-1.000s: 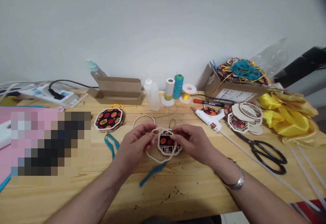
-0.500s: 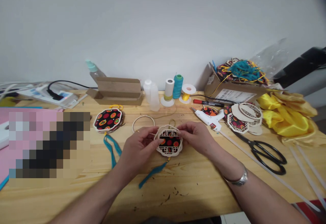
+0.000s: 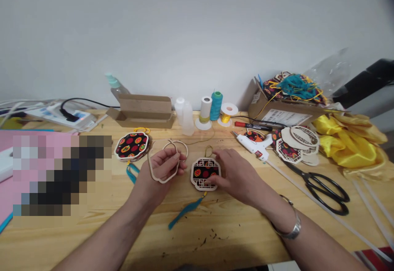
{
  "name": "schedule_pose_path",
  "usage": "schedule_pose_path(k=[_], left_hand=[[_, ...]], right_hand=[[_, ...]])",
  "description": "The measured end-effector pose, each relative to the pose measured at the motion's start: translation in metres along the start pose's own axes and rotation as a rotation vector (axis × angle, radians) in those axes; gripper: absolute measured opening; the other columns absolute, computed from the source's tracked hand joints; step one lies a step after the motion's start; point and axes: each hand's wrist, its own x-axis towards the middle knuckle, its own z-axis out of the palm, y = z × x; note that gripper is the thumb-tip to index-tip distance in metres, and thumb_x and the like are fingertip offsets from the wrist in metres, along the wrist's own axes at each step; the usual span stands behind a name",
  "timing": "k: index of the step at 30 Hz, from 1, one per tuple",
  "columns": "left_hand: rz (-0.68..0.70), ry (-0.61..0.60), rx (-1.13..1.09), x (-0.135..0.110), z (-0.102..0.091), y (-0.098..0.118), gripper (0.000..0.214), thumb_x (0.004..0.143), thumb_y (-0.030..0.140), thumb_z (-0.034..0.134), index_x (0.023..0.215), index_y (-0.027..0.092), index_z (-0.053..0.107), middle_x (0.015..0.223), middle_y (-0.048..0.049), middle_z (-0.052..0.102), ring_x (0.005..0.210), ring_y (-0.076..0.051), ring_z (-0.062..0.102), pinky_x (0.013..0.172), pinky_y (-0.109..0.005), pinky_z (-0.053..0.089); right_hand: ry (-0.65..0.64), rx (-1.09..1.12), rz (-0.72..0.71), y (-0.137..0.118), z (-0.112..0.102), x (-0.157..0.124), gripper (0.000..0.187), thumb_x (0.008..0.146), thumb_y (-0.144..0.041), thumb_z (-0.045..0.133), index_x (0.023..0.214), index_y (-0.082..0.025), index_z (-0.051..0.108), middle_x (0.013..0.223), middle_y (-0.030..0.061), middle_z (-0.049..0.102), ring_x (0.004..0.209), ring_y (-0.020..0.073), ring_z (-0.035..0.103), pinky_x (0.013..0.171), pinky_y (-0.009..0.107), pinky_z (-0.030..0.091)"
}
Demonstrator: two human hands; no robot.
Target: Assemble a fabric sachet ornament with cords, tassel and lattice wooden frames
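Note:
My left hand (image 3: pixel 154 180) pinches a thin wooden frame (image 3: pixel 163 181) with a scalloped outline, held tilted just above the table. My right hand (image 3: pixel 238 176) grips the right side of a flat pendant (image 3: pixel 200 173), thumb on its face and fingers at its edge. That pendant has dark fabric with red and orange flowers under a pale wooden lattice; a cord loop tops it and a teal tassel (image 3: pixel 186 212) trails below. Behind my left fingers lies a round wooden ring (image 3: pixel 186 148), partly covered. Further left rests a stack of similar floral pendants (image 3: pixel 131 145).
Along the wall stand an open cardboard box (image 3: pixel 146 111), white bottles (image 3: pixel 184 117) and thread spools (image 3: pixel 216 106). On the right lie a glue gun (image 3: pixel 254 145), black scissors (image 3: pixel 326 191), wooden cutouts (image 3: pixel 297 143), yellow cloth (image 3: pixel 347 143) and a filled carton (image 3: pixel 277 115).
My left hand has drawn the thin frame away from the pendant to the left. The pendant now lies under my right hand, its lattice uncovered.

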Motion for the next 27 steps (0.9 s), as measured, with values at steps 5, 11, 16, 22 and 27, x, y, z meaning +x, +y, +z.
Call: schedule_pose_path(k=[5,11,16,22,27], left_hand=[[-0.139,-0.021,0.211,-0.0045,0.0007,-0.0019,0.018,0.071,0.03,0.067,0.077,0.015,0.059,0.076,-0.0029,0.068,0.063,-0.013,0.064,0.051,-0.019,0.046],[-0.249,0.029,0.273,-0.004,0.0043,-0.0013,0.018,0.069,0.03,0.066,0.076,0.016,0.057,0.075,-0.0041,0.07,0.063,-0.016,0.066,0.05,-0.022,0.048],[-0.251,0.027,0.278,-0.0033,0.0041,-0.001,0.016,0.068,0.028,0.067,0.074,0.016,0.057,0.073,-0.0044,0.071,0.062,-0.016,0.066,0.053,-0.023,0.049],[-0.245,0.029,0.269,-0.0032,0.0042,-0.0026,0.015,0.069,0.026,0.066,0.071,0.015,0.056,0.07,-0.005,0.071,0.057,-0.014,0.065,0.052,-0.024,0.049],[-0.26,-0.002,0.235,-0.0027,0.0052,-0.0043,0.017,0.068,0.027,0.067,0.069,0.015,0.054,0.068,-0.005,0.069,0.056,-0.014,0.064,0.049,-0.023,0.047]], right_hand=[[0.008,-0.149,0.106,-0.0022,-0.0012,-0.0008,0.037,0.07,-0.05,0.065,0.085,-0.016,0.059,0.088,0.0089,0.057,0.089,0.0243,0.051,0.074,0.035,0.041],[-0.033,-0.1,0.22,-0.0054,-0.0002,0.0004,0.024,0.081,-0.041,0.055,0.077,-0.017,0.06,0.082,0.0067,0.057,0.082,0.0204,0.053,0.069,0.03,0.04],[-0.039,0.079,0.267,-0.0006,0.0012,0.0017,0.019,0.081,-0.034,0.053,0.077,-0.018,0.062,0.078,0.0045,0.06,0.075,0.0169,0.054,0.065,0.028,0.04],[-0.047,0.325,0.349,0.0026,0.0019,0.0047,0.015,0.075,-0.033,0.057,0.072,-0.018,0.06,0.072,0.003,0.063,0.065,0.0151,0.055,0.057,0.027,0.04],[-0.053,0.637,0.422,-0.0016,0.008,0.0073,0.024,0.071,-0.031,0.058,0.09,-0.017,0.053,0.065,-0.0004,0.061,0.057,0.0134,0.054,0.053,0.025,0.04]])
